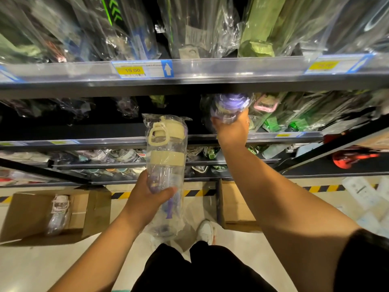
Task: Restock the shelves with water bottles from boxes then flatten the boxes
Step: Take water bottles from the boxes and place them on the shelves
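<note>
- Left hand (154,193): forearm angled up from the bottom edge, fingers and thumb wrapped round the lower body of the cream-lidded bottle (165,144). The bottle is bagged in clear plastic, roughly upright with its lid up, and held in front of the middle shelf (105,141) front edge, not on it.
- Purple part visible inside the same plastic below the hand; can't tell what it is.
- Right hand (231,131): arm stretched forward and up, wrist above the middle shelf front edge, fingers curled round the purple-lidded bottle (228,106). This one is also bagged, sits just under the top shelf rail (210,81), beside a pink-lidded one.
- Left box (25,218) on the floor, open, one bagged bottle (57,213) lying inside.
- Right box (235,205) on the floor at the shelf base, behind the right forearm.
- Price tag (130,70) reading 19.00 on the top shelf rail.
</note>
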